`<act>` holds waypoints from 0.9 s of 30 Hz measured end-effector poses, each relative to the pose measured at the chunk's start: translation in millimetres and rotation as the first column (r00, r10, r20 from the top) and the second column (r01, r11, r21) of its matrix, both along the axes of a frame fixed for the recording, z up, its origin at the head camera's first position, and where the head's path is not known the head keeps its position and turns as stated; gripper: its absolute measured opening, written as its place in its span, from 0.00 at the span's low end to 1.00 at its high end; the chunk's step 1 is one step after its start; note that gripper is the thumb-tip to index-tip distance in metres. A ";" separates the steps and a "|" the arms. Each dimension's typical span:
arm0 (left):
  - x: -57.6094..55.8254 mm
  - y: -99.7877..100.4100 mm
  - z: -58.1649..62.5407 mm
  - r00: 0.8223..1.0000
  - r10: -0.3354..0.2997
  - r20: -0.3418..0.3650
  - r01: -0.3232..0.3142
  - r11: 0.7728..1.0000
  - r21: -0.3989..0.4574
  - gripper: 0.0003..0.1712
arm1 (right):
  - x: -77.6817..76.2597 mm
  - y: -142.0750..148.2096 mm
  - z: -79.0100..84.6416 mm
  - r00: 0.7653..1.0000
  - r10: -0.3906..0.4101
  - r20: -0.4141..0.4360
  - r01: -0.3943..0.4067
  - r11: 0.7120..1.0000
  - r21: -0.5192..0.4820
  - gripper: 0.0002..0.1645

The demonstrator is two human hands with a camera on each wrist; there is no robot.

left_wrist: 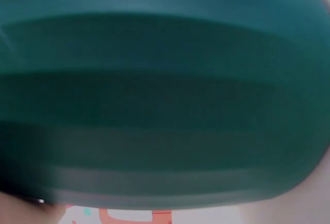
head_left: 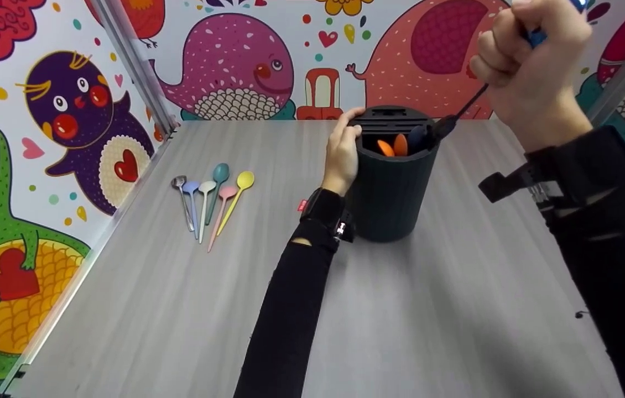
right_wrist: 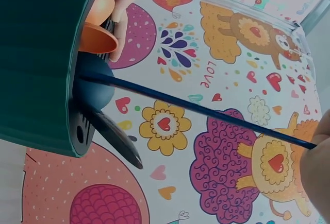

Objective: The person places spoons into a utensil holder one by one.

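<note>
Gripping a slender blue utensil (right_wrist: 206, 112) with right hand (head_left: 539, 77), clasping dark green utensil holder (head_left: 390, 193) with left hand (head_left: 342, 155)

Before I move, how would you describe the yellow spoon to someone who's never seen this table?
On the grey table, left of the dark green container, six spoons lie fanned out. At their right end, nearest the container, lies the yellow spoon, the only one of that colour.

- A booth-like workstation, the wider building unclear
- Cartoon-printed wall panels (head_left: 235, 61) along the back and sides
- Metal post (head_left: 138, 66) at their left corner
- Grey wood-grain tabletop (head_left: 180, 309) between the panels
</note>
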State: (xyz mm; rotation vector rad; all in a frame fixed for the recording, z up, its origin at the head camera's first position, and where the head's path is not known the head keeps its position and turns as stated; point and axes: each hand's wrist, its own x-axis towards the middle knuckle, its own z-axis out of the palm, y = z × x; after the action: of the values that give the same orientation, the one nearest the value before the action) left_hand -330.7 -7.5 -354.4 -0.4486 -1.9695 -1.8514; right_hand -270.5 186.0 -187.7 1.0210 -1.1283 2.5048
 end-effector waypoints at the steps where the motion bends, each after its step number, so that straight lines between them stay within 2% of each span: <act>1: 0.2 -0.1 0.3 1.000 0.000 0.002 0.000 1.000 0.002 0.29 | -1.7 -1.5 -0.6 1.000 -0.008 -0.008 0.008 1.000 -0.003 0.24; 4: 0.7 -0.1 0.6 1.000 0.000 0.009 0.000 1.000 0.005 0.29 | -6.8 -5.1 -4.3 0.999 -0.019 -0.045 0.018 1.000 -0.011 0.25; 11: 0.2 1.4 -0.4 1.000 0.001 0.010 -0.002 1.000 0.012 0.28 | -12.4 -12.4 -23.9 0.989 -0.129 -0.066 0.129 0.992 -0.005 0.19; 22: 2.1 1.6 0.3 1.000 0.005 0.004 -0.005 1.000 0.007 0.28 | -10.6 -28.0 -56.3 0.973 -0.232 0.000 0.230 0.963 0.142 0.15; 27: 2.1 1.4 -0.4 1.000 -0.002 0.002 0.002 1.000 0.010 0.28 | -9.9 -33.8 -67.5 0.959 -0.284 -0.015 0.280 0.933 0.227 0.15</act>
State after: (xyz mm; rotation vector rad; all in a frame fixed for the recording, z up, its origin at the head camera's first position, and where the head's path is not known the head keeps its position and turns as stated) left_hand -328.7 -6.1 -354.8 -0.4457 -1.9610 -1.8633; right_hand -280.4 152.3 -255.2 0.8177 -1.4789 2.2010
